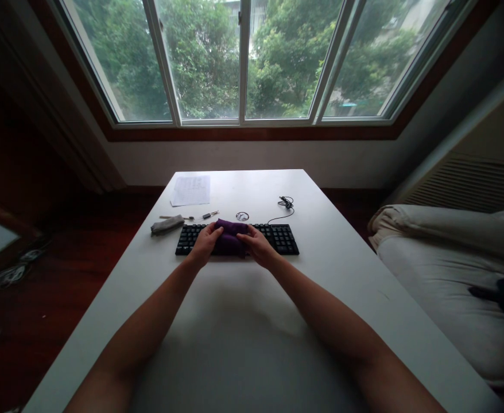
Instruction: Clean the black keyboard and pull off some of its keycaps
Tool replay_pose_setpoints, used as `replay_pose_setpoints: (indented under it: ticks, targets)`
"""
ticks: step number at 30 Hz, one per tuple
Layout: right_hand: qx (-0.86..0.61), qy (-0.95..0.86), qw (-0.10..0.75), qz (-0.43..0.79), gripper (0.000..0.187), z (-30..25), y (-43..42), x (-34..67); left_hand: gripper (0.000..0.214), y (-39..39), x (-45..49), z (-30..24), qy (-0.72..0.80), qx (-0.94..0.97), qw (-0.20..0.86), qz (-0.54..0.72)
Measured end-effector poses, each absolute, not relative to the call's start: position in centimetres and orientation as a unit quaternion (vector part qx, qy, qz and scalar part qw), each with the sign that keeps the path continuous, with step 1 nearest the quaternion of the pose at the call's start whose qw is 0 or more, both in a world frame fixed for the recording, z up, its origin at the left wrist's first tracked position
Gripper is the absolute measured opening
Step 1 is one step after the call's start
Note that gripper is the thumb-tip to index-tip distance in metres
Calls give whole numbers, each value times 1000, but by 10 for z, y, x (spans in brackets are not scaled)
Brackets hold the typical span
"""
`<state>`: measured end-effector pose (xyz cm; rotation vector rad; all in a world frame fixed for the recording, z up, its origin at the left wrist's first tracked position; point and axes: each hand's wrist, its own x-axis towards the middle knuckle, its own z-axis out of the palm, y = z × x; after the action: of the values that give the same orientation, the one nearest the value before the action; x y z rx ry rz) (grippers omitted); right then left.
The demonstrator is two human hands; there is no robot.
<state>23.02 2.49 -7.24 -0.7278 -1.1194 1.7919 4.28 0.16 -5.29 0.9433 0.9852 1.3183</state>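
A dark purple cloth (231,236) hangs between my two hands over the middle of a black keyboard (284,238). My left hand (206,241) pinches the cloth's left edge, thumb on top. On the other side my right hand (258,244) grips its right edge. The cloth's upper part looks folded over, and it hides the keys behind it. Whether it touches the keys I cannot tell. From the keyboard's back edge a black cable (286,202) runs to a small coiled bundle.
Left of the keyboard lies a folded grey cloth (167,224), with a thin brush-like stick behind it. A small dark-handled tool (210,215) and a round, shiny object (242,216) lie behind the keyboard. Printed paper (190,190) rests at the white table's (252,183) back left.
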Motion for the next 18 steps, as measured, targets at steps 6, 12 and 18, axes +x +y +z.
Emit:
replay_pose_setpoints:
  ticks: [6, 12, 18]
  targets:
    - [-272, -443, 446, 728, 51, -63, 27, 234, 51, -1, 32, -45, 397, 476, 598, 508]
    - [-251, -485, 374, 750, 65, -60, 24, 240, 45, -2, 27, -38, 390, 488, 579, 524]
    - [-259, -472, 392, 746, 60, -65, 27, 239, 53, -2, 24, -34, 395, 508, 556, 526]
